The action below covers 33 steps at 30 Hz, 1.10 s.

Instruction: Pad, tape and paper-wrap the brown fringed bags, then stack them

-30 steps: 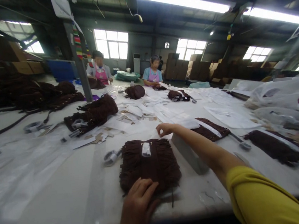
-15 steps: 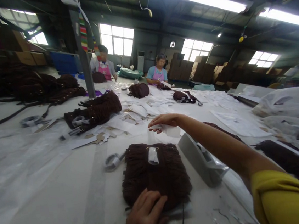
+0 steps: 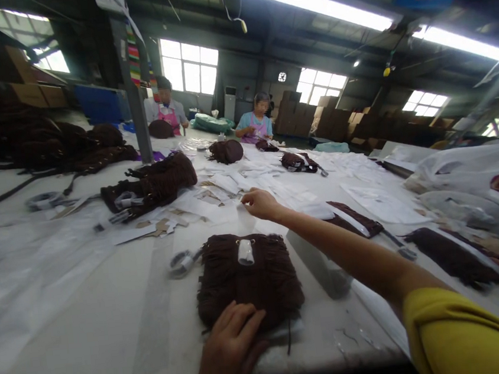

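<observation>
The bag (image 3: 247, 276) is held down by the left hand (image 3: 233, 346), fingers flat and open — beyond it, a sheet (image 3: 245, 221), seemingly plastic, is pinched by the right hand (image 3: 258, 203).

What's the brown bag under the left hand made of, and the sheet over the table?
Brown fringed bag: likely suede or faux suede, matte, with rows of thin cut fringe. Table sheet: probably clear plastic film, glossy, showing wrinkles and glare.

Workshop hall. Long white tabletop (image 3: 68, 325) runs toward 12 o'clock. Fluorescent tubes (image 3: 315, 4) overhead, 12 to 2 o'clock. Bright paned windows (image 3: 190, 73) in far wall, 11 o'clock. Steel post (image 3: 134, 104) at 11. Cardboard boxes (image 3: 308, 115) stacked at 1.
</observation>
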Available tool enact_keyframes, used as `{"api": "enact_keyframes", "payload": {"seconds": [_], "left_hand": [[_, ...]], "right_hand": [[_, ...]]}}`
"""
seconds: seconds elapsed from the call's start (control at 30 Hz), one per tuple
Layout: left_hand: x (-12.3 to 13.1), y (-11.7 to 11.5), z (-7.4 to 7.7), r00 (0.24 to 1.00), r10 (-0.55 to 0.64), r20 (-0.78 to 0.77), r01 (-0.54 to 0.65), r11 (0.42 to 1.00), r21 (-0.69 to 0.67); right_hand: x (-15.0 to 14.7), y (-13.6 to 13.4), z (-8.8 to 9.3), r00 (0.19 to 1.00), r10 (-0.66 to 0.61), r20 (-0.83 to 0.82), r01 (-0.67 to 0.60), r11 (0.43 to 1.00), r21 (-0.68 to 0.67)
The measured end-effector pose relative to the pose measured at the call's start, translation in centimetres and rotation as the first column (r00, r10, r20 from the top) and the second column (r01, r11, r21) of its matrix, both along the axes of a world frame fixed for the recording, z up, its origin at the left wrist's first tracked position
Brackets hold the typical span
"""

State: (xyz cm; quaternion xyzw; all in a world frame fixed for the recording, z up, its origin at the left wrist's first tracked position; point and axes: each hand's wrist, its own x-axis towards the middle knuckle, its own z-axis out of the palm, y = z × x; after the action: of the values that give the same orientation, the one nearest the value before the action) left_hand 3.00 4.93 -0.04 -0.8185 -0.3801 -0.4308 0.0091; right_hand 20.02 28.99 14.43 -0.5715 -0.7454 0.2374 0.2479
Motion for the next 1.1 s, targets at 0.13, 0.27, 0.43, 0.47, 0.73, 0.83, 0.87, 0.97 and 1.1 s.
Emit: {"api": "enact_keyframes", "payload": {"seconds": [0.13, 0.27, 0.43, 0.47, 0.73, 0.83, 0.87, 0.97, 1.1], "left_hand": [[0.1, -0.2, 0.1, 1.000, 0.005, 0.008, -0.005, 1.000, -0.016], [0.0, -0.2, 0.3, 1.000, 0.001, -0.002, -0.001, 1.000, -0.016], [0.0, -0.1, 0.4, 1.000, -0.009, 0.010, 0.009, 1.000, -0.018], [0.0, -0.1, 0.4, 1.000, -0.010, 0.014, 0.010, 1.000, -0.015], [0.0, -0.2, 0.3, 0.999, -0.020, 0.028, 0.021, 0.999, -0.029], [-0.1, -0.3, 0.3, 1.000, -0.028, 0.002, 0.028, 0.999, -0.046], [-0.1, -0.3, 0.3, 1.000, -0.027, -0.008, 0.026, 0.998, -0.051], [-0.1, -0.3, 0.3, 0.999, -0.030, -0.027, 0.028, 0.998, -0.057], [-0.1, -0.3, 0.1, 0.999, -0.024, -0.041, 0.022, 0.998, -0.058]], "right_hand": [[-1.6, 2.1, -0.3, 0.989, -0.046, -0.138, 0.023, 0.987, -0.162], [-1.6, 2.2, -0.7, 0.960, -0.030, -0.277, -0.064, 0.944, -0.324], [0.1, 0.6, -1.4, 0.831, -0.016, -0.556, -0.257, 0.875, -0.410], [0.3, 0.4, -1.6, 0.821, -0.015, -0.570, -0.263, 0.877, -0.403], [-1.3, -0.3, -2.0, 0.855, 0.046, -0.517, -0.181, 0.960, -0.213], [-2.1, -2.2, -1.0, 0.829, 0.161, -0.536, -0.257, 0.960, -0.110], [-2.1, -3.4, -0.9, 0.825, 0.209, -0.525, -0.280, 0.958, -0.058], [-2.0, -7.9, -1.6, 0.847, 0.286, -0.448, -0.291, 0.955, 0.059], [-1.1, -13.5, -5.0, 0.903, 0.391, -0.175, -0.364, 0.916, 0.169]]}}
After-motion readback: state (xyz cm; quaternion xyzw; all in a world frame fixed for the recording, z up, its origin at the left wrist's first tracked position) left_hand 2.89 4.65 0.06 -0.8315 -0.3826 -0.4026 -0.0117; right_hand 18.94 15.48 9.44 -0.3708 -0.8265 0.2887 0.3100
